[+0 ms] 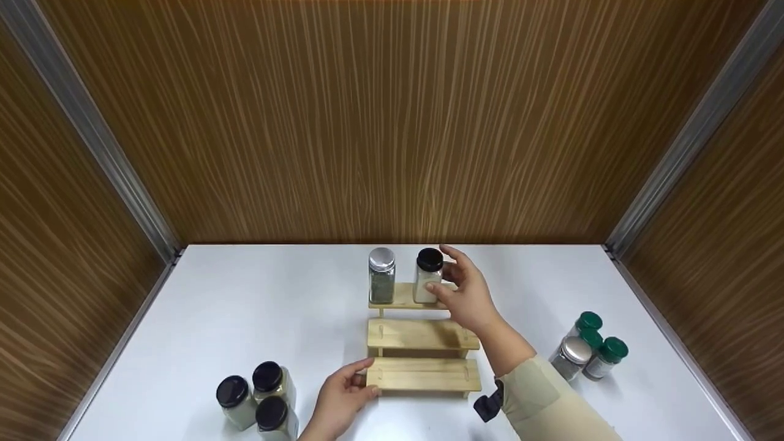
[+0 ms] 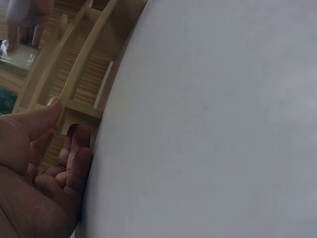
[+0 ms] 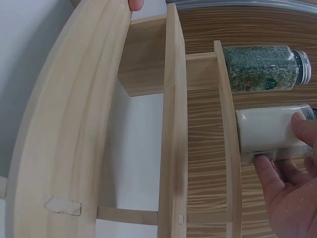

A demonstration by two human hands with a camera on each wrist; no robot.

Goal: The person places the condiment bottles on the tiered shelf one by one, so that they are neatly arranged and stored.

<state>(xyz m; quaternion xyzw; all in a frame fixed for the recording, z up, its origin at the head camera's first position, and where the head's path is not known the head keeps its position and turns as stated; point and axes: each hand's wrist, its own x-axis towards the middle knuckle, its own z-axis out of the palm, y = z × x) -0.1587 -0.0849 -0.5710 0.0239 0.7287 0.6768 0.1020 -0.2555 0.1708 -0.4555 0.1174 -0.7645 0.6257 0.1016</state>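
A three-tier wooden spice rack [image 1: 422, 334] stands on the table. On its top step, at the left, sits a silver-capped jar of green dried herbs [image 1: 382, 278]. Beside it is a black-capped spice jar [image 1: 427, 285] with white contents, upright on the same step. My right hand [image 1: 468, 300] grips this jar from the right, thumb in front; the right wrist view shows the white-filled jar [image 3: 267, 130] between thumb and fingers. At the rack's lowest step, my left hand [image 1: 343, 395] holds the left end with thumb and fingers; the left wrist view shows the thumb [image 2: 42, 119] against the wood.
Three black-capped jars [image 1: 269, 410] stand together at the front left. To the right is a cluster of green-capped jars [image 1: 606, 358] with one silver-capped jar [image 1: 572, 358]. Wood-patterned panels [image 1: 392, 122] enclose the white table [image 1: 257, 306] at the back and sides.
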